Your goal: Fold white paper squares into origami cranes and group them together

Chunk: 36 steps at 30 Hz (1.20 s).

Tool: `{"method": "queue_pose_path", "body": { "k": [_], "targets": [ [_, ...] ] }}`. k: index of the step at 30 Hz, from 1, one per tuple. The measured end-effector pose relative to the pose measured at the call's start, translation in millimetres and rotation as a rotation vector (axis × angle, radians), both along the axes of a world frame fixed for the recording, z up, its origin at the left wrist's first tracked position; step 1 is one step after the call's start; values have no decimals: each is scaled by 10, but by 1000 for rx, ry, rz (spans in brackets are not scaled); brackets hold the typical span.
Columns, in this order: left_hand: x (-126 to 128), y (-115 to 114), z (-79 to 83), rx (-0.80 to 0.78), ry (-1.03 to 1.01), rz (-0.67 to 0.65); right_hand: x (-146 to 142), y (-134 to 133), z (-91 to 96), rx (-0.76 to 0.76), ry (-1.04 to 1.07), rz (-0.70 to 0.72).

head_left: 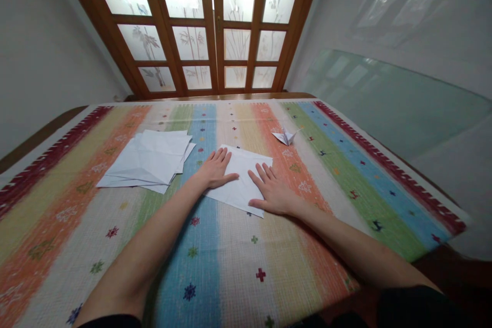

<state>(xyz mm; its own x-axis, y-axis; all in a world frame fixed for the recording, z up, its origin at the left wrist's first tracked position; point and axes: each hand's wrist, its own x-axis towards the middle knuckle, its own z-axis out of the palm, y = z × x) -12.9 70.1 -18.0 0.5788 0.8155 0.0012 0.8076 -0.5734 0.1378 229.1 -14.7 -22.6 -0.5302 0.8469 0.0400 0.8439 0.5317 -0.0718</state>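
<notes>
A white sheet of paper (241,177) lies flat near the middle of the striped tablecloth (230,261). My left hand (216,169) rests palm down on the sheet's left part, fingers stretched out. On the sheet's right edge my right hand (271,190) also lies flat, fingers spread. Neither hand grips anything. To the left sits a loose stack of white sheets (149,160). A small folded white paper crane (285,136) stands beyond my right hand.
The table runs up to a wooden-framed door with frosted glass panes (215,25). A glass panel (392,97) leans along the wall on the right. The table's wooden edge (38,136) shows at the left.
</notes>
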Motion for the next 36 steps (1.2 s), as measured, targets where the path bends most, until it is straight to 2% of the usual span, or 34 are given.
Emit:
{"method": "queue_pose_path", "body": {
  "k": [9, 14, 18, 20, 23, 25, 29, 31, 36],
  "targets": [
    [44, 170, 44, -19, 22, 79, 125, -386, 61, -6, -6, 47],
    [75, 211, 72, 1, 31, 163, 105, -552, 178, 17, -40, 47],
    [65, 176, 113, 220, -67, 266, 19, -596, 245, 94, -98, 90],
    [33, 126, 127, 323, -133, 267, -28, -599, 233, 167, -121, 136],
    [-60, 15, 123, 325, -219, 175, -69, -588, 181, 276, -114, 255],
    [-152, -84, 107, 267, -253, 54, -63, -554, 147, 336, -74, 318],
    [-363, -337, 91, 123, -306, -192, 48, -388, 110, 475, 70, 357],
    [-455, -472, 104, 103, -369, -216, 150, -276, 105, 542, 167, 373],
    [-623, -717, 156, 108, -349, -251, 411, -119, 111, 535, 406, 447]
  ]
}}
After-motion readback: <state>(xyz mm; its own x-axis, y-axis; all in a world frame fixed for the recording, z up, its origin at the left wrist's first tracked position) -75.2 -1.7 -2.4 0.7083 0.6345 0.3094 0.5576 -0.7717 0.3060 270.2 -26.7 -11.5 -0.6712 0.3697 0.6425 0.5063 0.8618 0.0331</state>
